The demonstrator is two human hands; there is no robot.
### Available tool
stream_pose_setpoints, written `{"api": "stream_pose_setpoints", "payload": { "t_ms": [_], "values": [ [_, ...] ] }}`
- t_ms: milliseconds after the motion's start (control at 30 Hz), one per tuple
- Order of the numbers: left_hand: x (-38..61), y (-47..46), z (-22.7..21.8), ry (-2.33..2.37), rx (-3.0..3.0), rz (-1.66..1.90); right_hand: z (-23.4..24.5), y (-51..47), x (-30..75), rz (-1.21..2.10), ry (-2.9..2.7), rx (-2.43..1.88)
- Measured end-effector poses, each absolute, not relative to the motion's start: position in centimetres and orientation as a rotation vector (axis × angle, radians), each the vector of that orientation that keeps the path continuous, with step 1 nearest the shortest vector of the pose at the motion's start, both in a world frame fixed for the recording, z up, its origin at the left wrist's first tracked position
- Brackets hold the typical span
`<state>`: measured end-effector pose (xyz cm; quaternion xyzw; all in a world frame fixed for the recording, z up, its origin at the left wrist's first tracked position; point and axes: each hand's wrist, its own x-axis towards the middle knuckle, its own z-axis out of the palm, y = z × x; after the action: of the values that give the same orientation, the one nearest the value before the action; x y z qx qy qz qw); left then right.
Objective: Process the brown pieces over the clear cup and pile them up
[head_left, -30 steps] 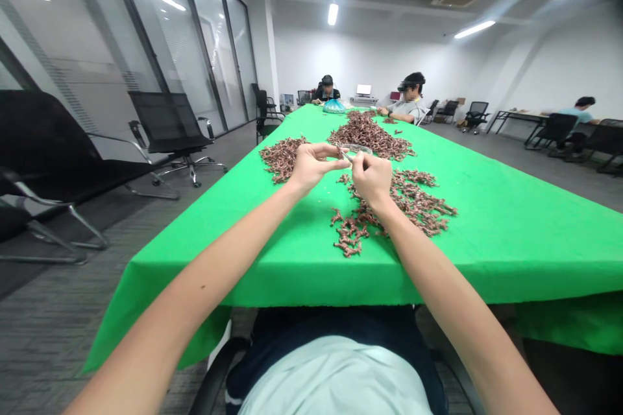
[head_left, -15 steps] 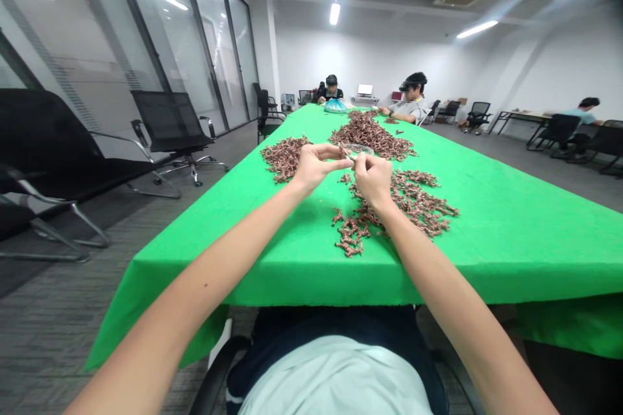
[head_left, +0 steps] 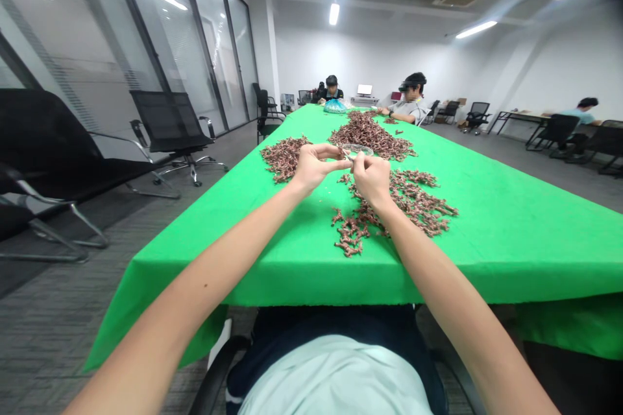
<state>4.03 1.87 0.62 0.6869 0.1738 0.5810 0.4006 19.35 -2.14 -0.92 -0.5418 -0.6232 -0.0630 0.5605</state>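
1. Small brownish piece (head_left: pixel 346 155), too tiny to make out clearly, was pinched in a narrow grip above the table between the left hand (head_left: pixel 314 167) and the right hand (head_left: pixel 371 180).
2. Both hands' fingertips (head_left: pixel 351 157) met there, just beside a clear glass dish (head_left: pixel 357 150).
3. Heaps of twisted brown pieces (head_left: pixel 285 157) lay on the green tablecloth (head_left: pixel 487 259): left of the hands, beyond the dish, and right of them.
4. Two seated people (head_left: pixel 411 97) sat farther along the table.
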Motion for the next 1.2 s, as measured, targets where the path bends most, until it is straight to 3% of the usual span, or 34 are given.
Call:
{"api": "stream_pose_setpoints", "payload": {
  "t_ms": [1200],
  "values": [
    [4.12,1.66,0.89,0.589,1.605,1.394,-1.08,-1.86,19.84,-0.11,-1.396,-1.279]
  ]
}}
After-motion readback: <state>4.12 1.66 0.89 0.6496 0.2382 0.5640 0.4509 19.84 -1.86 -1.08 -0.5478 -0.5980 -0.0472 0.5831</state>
